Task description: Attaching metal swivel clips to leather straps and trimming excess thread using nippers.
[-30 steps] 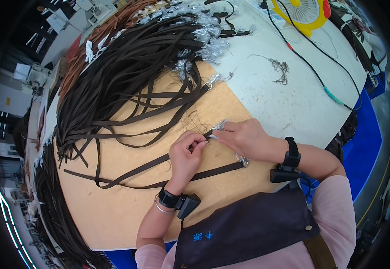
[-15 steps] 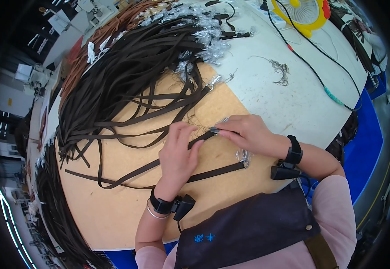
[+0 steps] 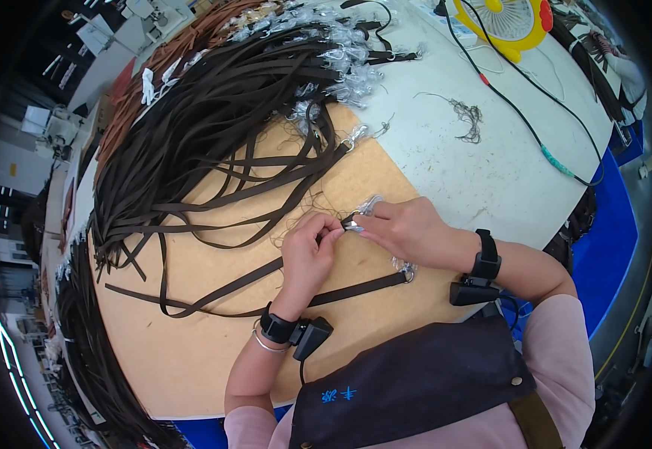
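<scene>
My left hand (image 3: 309, 251) pinches a dark brown strap (image 3: 259, 275) close to its end, thumb and fingertips together. Right beside those fingertips, my right hand (image 3: 408, 230) is closed on a small silvery metal piece (image 3: 353, 224); its kind is mostly hidden by the fingers. Clear plastic wrap (image 3: 371, 204) shows just beyond the right fingers, at the strap's end. A second strap (image 3: 360, 289) runs under my left wrist and ends in a metal ring (image 3: 408, 275), partly behind the right hand. Loose dark threads (image 3: 312, 202) lie just past the left hand.
A large heap of dark straps (image 3: 206, 105) with plastic-wrapped ends covers the far left of the tan board (image 3: 191, 359). A thread tangle (image 3: 467, 120) lies on the white tabletop (image 3: 446, 165). A yellow fan (image 3: 502, 22) and a black cable (image 3: 521, 116) are at the far right.
My left hand has slid right and up along the strap, its fingers now closing near the right fingertips. The right hand has shifted slightly, and more plastic wrap shows beyond it.
</scene>
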Demonstrator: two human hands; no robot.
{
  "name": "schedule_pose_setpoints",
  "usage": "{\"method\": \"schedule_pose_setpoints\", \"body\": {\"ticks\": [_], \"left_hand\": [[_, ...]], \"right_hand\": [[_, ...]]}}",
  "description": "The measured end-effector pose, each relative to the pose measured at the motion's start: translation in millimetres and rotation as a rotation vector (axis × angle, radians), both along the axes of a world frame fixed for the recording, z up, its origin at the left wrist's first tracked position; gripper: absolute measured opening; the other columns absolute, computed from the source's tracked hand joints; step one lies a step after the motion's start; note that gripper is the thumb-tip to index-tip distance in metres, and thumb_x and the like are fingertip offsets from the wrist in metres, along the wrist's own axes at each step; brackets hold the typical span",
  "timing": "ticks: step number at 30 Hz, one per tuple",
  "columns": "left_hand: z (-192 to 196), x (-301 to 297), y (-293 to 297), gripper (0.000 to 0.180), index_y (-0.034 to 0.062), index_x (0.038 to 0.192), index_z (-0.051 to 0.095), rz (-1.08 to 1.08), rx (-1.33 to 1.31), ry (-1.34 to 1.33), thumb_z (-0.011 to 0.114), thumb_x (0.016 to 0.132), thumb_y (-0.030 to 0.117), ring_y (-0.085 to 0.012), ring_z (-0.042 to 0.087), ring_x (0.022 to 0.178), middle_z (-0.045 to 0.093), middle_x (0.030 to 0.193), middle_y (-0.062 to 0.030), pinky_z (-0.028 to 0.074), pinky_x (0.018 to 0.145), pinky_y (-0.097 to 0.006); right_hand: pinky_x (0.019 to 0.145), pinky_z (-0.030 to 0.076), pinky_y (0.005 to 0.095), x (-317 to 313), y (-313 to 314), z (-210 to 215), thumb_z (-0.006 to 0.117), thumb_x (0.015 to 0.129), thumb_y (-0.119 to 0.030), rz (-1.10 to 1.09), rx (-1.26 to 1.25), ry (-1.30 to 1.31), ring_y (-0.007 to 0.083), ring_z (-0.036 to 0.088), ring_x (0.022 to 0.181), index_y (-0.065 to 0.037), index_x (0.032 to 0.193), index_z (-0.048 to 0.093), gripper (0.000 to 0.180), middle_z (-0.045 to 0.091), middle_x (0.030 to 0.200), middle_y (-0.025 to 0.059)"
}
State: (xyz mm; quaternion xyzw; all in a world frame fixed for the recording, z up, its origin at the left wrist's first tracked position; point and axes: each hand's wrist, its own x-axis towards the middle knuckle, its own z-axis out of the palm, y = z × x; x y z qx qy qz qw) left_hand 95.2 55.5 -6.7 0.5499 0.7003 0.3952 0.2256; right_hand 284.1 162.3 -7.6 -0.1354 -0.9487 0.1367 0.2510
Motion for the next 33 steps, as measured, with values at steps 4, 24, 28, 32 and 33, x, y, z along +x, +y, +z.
{"method": "schedule_pose_setpoints", "body": {"ticks": [4, 24, 28, 32, 33], "left_hand": [[-7, -1, -1, 0.007, -0.0005, 0.087, 0.065, 0.009, 0.017, -0.076, 0.071, 0.082, -0.002, -0.0205, 0.059, 0.064, 0.062, 0.077, -0.0104, 0.046, 0.061, -0.031], [22, -9, -10, 0.020, 0.0057, 0.098, 0.063, -0.139, 0.021, 0.468, 0.073, 0.081, 0.006, -0.0301, 0.062, 0.091, 0.060, 0.098, -0.0094, 0.051, 0.075, -0.041], [9, -3, -10, 0.018, 0.0063, 0.092, 0.061, -0.156, 0.091, 0.595, 0.075, 0.081, 0.007, -0.0278, 0.064, 0.076, 0.060, 0.092, -0.0071, 0.051, 0.063, -0.036], [9, 1, -19, 0.023, 0.0066, 0.099, 0.061, -0.222, 0.123, 0.496, 0.078, 0.083, 0.013, -0.0196, 0.061, 0.061, 0.059, 0.092, -0.0068, 0.048, 0.053, -0.030], [10, 2, -20, 0.026, 0.0064, 0.102, 0.062, -0.216, 0.110, 0.407, 0.079, 0.084, 0.016, -0.0165, 0.059, 0.059, 0.059, 0.092, -0.0066, 0.048, 0.052, -0.029]], "right_hand": [[0.048, 0.049, 0.0357, -1, -2, 4, 0.071, 0.088, -0.022, 0.022, 0.047, -0.022, 0.0220, 0.063, 0.059, -0.010, 0.102, 0.074, 0.018, 0.059, 0.078, 0.0033], [0.061, 0.050, 0.0387, 1, 35, 6, 0.079, 0.081, -0.024, -0.140, -0.442, -0.091, 0.0326, 0.067, 0.069, -0.011, 0.098, 0.066, 0.024, 0.070, 0.076, 0.0110], [0.061, 0.050, 0.0407, 10, 36, 17, 0.073, 0.087, -0.028, -0.043, -0.491, -0.081, 0.0316, 0.068, 0.070, -0.012, 0.100, 0.066, 0.022, 0.069, 0.072, 0.0084], [0.063, 0.051, 0.0391, 24, 38, 46, 0.071, 0.090, -0.034, -0.137, -0.578, -0.349, 0.0303, 0.068, 0.071, -0.014, 0.106, 0.067, 0.025, 0.070, 0.076, 0.0081], [0.063, 0.051, 0.0387, 27, 37, 33, 0.069, 0.092, -0.036, -0.117, -0.550, -0.201, 0.0295, 0.068, 0.072, -0.014, 0.108, 0.068, 0.027, 0.070, 0.078, 0.0080]]}}
